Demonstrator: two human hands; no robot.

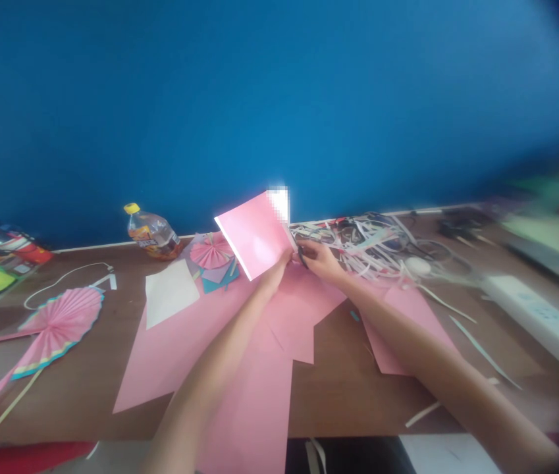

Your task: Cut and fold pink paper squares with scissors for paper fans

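My left hand grips a pink sheet of paper by its lower right corner, holding it tilted up above the table. Close beside it, my right hand is closed round a pair of scissors with dark handles. The blades are at the sheet's right edge; whether they touch it is too blurred to tell. Larger pink sheets lie under my forearms. To the left of the held sheet are a small pink folded rosette and a white paper piece.
A bottle with a yellow cap leans near the blue wall. A pleated pink fan lies at the left. Paper strips are heaped behind my right hand. At the far right lies a white power strip. The table's front edge runs below.
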